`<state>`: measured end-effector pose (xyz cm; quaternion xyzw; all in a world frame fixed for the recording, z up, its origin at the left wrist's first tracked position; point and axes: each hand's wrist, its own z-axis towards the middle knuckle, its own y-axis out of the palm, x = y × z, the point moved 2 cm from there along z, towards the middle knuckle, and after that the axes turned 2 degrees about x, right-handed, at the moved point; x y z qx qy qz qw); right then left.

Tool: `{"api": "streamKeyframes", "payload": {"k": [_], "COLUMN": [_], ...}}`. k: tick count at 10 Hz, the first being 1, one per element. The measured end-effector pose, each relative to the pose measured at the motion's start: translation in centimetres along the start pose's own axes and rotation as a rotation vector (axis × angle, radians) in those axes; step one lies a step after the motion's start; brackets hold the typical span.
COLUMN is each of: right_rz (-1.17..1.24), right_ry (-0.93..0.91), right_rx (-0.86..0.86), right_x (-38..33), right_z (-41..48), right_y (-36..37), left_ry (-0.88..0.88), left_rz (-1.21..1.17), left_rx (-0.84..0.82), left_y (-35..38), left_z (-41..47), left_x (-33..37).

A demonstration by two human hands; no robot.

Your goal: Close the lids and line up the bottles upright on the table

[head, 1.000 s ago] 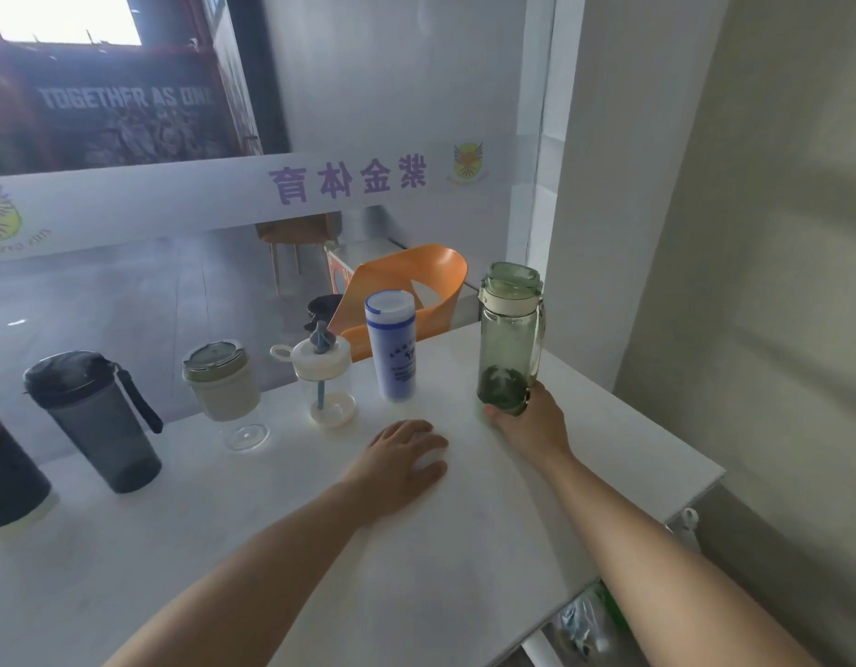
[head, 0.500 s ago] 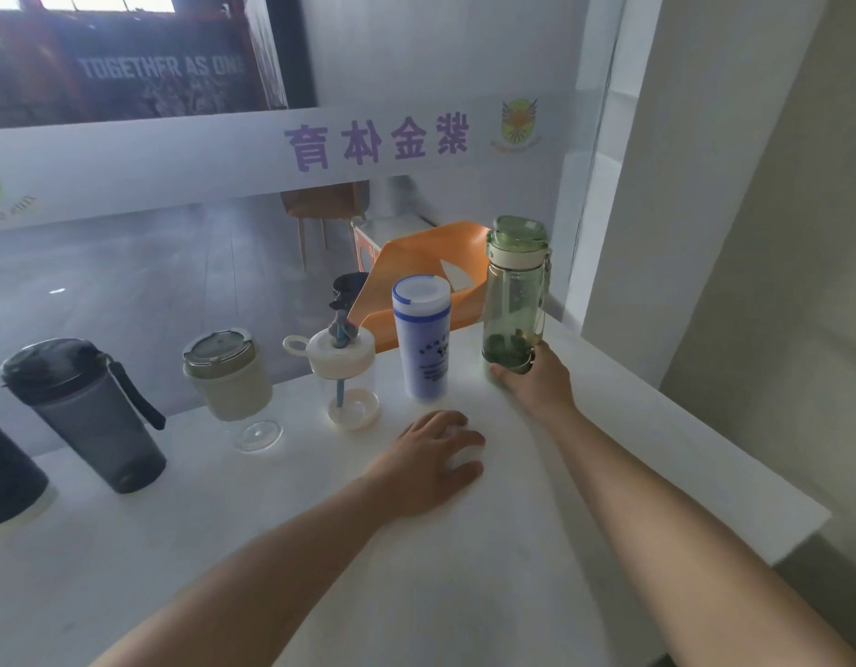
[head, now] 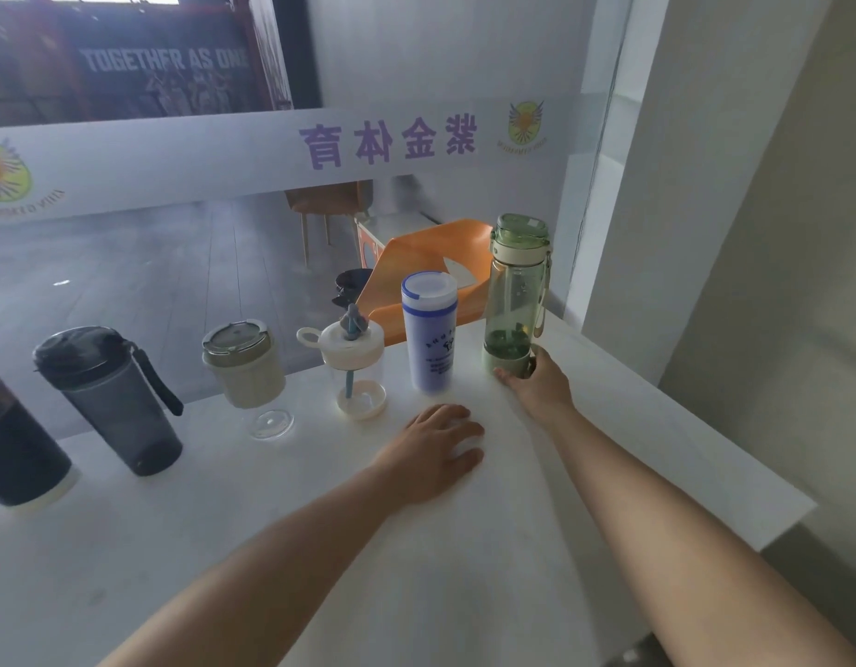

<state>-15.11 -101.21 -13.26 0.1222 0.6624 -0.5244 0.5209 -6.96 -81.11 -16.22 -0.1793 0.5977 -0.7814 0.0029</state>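
Several bottles stand upright in a row along the far edge of the white table. From the left: a dark bottle cut by the frame edge, a smoky grey bottle with a strap, a cream cup with a clear base, a small clear straw bottle, a blue-and-white bottle, and a tall green bottle. Every lid looks closed. My right hand grips the green bottle's base. My left hand lies flat on the table, fingers apart.
A glass partition with a frosted band and purple lettering rises just behind the bottles. An orange chair stands beyond it. A white wall closes the right side, and the table's right edge drops off near my right forearm.
My right hand has pushed the green bottle farther back, into the row beside the blue-and-white bottle. My left hand has stayed flat on the table.
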Motion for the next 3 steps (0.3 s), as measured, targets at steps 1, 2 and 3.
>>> {"api": "streamKeyframes", "payload": {"k": [1, 2, 3], "right_rz": [-0.041, -0.081, -0.106], "right_ry": [0.013, 0.033, 0.028], "right_rx": [-0.026, -0.052, -0.074], "right_x": [-0.2, -0.8, -2.4], "right_z": [-2.7, -6.1, -10.0], "right_y": [-0.1, 0.1, 0.8], "left_ry": [-0.018, -0.092, -0.194], "left_rz": [0.003, -0.001, -0.050], "left_rx": [0.045, 0.070, 0.111], "left_y": [-0.5, -1.7, -3.3], "left_z": [-1.5, -4.8, -8.9], "left_x": [0.5, 0.7, 0.5]}}
